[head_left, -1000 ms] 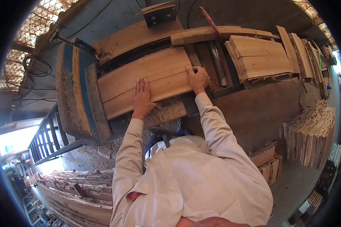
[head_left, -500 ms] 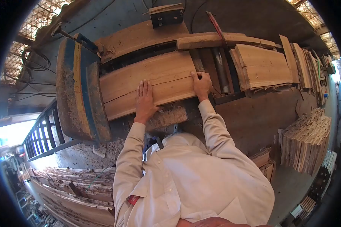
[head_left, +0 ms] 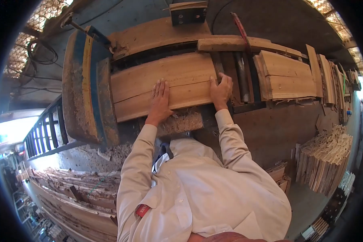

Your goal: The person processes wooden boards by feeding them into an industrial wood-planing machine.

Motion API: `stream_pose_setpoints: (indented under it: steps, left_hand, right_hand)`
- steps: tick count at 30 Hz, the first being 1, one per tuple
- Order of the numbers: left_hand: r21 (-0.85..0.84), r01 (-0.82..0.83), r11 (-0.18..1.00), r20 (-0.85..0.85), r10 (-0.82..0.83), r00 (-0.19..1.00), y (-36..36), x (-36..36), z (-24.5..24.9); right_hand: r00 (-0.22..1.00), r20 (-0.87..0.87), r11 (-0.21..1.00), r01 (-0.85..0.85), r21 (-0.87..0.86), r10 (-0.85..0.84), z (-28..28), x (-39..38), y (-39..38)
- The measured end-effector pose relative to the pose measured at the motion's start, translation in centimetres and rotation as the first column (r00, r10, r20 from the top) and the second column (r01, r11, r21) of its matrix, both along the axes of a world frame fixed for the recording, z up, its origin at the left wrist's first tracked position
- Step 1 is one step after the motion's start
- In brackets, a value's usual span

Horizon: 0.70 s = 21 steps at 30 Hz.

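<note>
A wide wooden board with a long crack lies across the machine bed, its left end against the dusty blue and yellow machine housing. My left hand rests flat on the board's near half, fingers stretched toward the far side. At the board's right end is my right hand. Its thumb touches the end of the board, while the fingers extend past the edge, apart from the thumb. Below the left hand, a rough sawdust-covered block sits at the machine's near side.
Beyond the board runs a wooden fence board, with a narrower strip to its right. A red lever rises near a metal roller. Cut boards lie at right. A stack of wood pieces stands lower right.
My right hand's fingers have loosened from a curled grip on the board's end and now stretch outward. The left hand stays flat on the board. The view has shifted slightly.
</note>
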<state>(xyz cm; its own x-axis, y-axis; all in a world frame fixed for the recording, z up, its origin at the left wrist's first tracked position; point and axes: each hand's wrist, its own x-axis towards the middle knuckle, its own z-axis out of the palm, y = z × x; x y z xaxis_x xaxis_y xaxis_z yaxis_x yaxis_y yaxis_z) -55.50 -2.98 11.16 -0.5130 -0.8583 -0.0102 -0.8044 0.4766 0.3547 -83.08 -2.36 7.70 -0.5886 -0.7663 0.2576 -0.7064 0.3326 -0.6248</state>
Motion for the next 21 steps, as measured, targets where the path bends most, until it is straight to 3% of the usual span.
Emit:
stream_pose_setpoints:
  steps: [3,6,7,18,21]
  left_hand:
    - [0.017,-0.008,1.0,-0.04,0.009,0.999,-0.4,0.4,-1.1]
    - [-0.049,-0.001,0.999,-0.069,-0.003,0.998,-0.3,0.8,-1.0]
    - [-0.057,-0.017,0.998,-0.075,0.012,0.997,-0.1,0.9,-1.0]
    - [-0.082,-0.014,0.997,-0.078,0.007,0.997,0.6,1.2,-1.1]
    - [-0.068,-0.058,0.996,-0.124,0.05,0.991,3.6,0.8,-0.2]
  right_hand:
    - [0.928,-0.164,0.941,-0.338,-0.002,0.333,2.4,2.6,0.1]
    - [0.729,-0.277,0.764,-0.645,0.027,0.626,2.1,5.7,-0.6]
    - [0.694,-0.249,0.729,-0.678,0.092,0.676,1.8,6.5,-0.7]
    - [0.732,-0.303,0.785,-0.608,0.116,0.611,0.1,8.2,-1.3]
    - [0.739,-0.33,0.796,-0.602,0.068,0.587,-0.4,8.0,-1.3]
